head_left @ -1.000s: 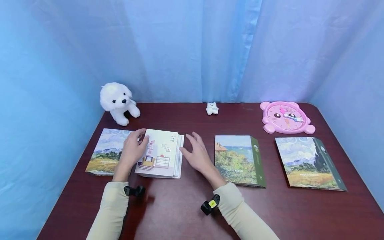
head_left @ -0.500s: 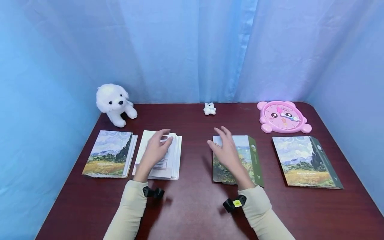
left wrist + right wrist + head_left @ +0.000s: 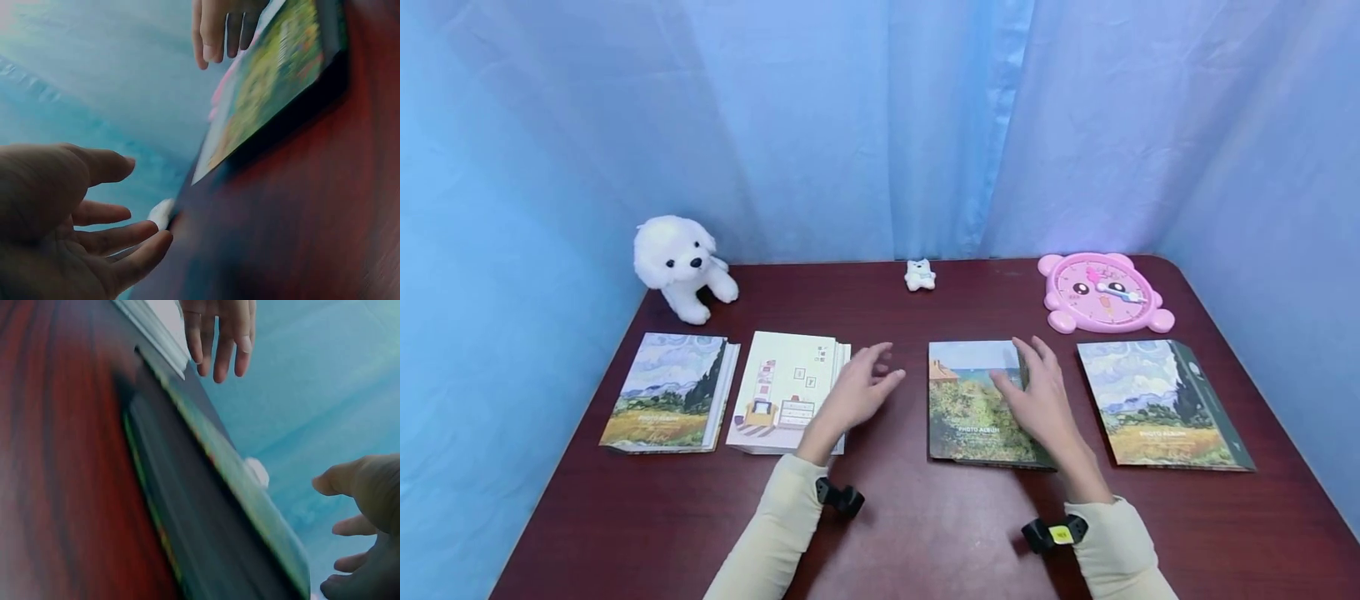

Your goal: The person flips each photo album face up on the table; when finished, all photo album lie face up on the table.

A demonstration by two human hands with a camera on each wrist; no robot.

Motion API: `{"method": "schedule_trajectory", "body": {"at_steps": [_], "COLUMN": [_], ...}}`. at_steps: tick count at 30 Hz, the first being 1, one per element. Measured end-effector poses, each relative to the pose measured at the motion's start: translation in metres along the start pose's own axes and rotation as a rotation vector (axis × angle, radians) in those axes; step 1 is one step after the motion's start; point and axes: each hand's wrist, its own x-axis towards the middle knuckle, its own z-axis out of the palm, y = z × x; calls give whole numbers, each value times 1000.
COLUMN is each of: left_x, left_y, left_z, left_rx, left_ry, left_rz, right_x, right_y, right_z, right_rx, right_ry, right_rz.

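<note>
The left hand [image 3: 854, 395] hovers at the right edge of a white album [image 3: 790, 392] printed with a room scene, its fingers loosely bent around nothing. Over the right part of a green photo album [image 3: 973, 400] with a seaside picture is the right hand [image 3: 1043, 402], fingers spread and holding nothing. In the left wrist view, the left hand [image 3: 81, 231] has air between thumb and fingers, with the green album [image 3: 275, 75] beyond it. The right wrist view shows the right hand [image 3: 369, 525] apart from the album's cover [image 3: 231, 475].
A landscape-covered album [image 3: 666, 392] lies at the far left, and a similar one [image 3: 1161, 404] at the far right. Along the back of the table [image 3: 917, 533] are a white plush dog [image 3: 677, 262], a small white figure [image 3: 920, 275] and a pink clock [image 3: 1105, 292].
Both hands have moved to the right, away from the white album; the left has left its left side, and the right has come over the green album. The camera view has shifted slightly.
</note>
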Motion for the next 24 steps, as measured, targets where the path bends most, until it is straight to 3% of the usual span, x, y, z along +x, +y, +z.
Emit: {"method": "schedule_trajectory", "body": {"at_steps": [5, 9, 14, 20, 24], "left_x": [0, 0, 3, 5, 5], "left_y": [8, 12, 14, 14, 15], "left_z": [26, 41, 51, 59, 60], "left_rx": [35, 56, 24, 38, 46], "left_ry": [-98, -134, -158, -158, -156], "left_rz": [-34, -43, -76, -27, 5], "right_x": [-11, -18, -22, -23, -24], "right_y": [16, 23, 25, 24, 26], "right_z": [-10, -11, -8, -10, -13], "right_rx": [-47, -58, -45, -33, 117], "right_ry": [-86, -146, -162, -142, -141], "right_rz": [52, 68, 67, 75, 113]}}
